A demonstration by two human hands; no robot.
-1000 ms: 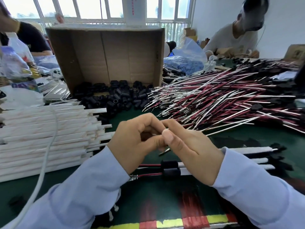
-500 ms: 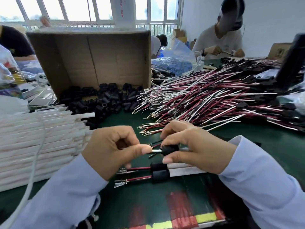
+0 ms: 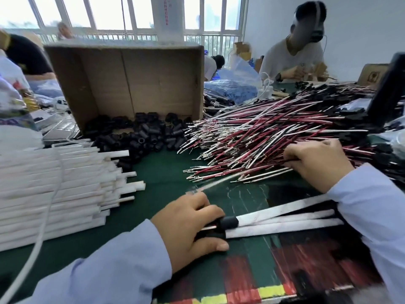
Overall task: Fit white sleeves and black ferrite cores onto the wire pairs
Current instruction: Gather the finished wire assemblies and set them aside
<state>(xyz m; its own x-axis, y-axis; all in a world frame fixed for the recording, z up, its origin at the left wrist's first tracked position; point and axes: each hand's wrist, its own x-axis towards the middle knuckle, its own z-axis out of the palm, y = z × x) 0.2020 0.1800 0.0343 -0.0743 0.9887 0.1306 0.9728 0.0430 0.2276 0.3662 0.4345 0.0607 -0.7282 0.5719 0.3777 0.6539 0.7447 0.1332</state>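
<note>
My left hand (image 3: 188, 224) lies low on the green mat, fingers curled over the red wire ends of a sleeved wire pair (image 3: 282, 210) whose black ferrite core (image 3: 229, 222) pokes out past my fingertips. Two more finished pairs (image 3: 285, 228) lie beside it. My right hand (image 3: 315, 163) reaches into the big pile of red and white wire pairs (image 3: 258, 137), fingers curled on a pair; a blurred wire (image 3: 219, 183) trails from it toward my left hand. Loose white sleeves (image 3: 54, 194) are stacked at left, and loose black cores (image 3: 142, 137) spill from the box.
A cardboard box (image 3: 131, 84) lies on its side behind the cores. A white cable (image 3: 49, 207) drapes over the sleeve stack. Bottles and bags (image 3: 15, 106) stand far left, a black stand (image 3: 388, 93) far right. Another person (image 3: 293, 60) works across the table.
My hands have parted. The left lowered the pair with its core onto the mat beside the two finished ones; the right let go of the core and reached right into the wire pile.
</note>
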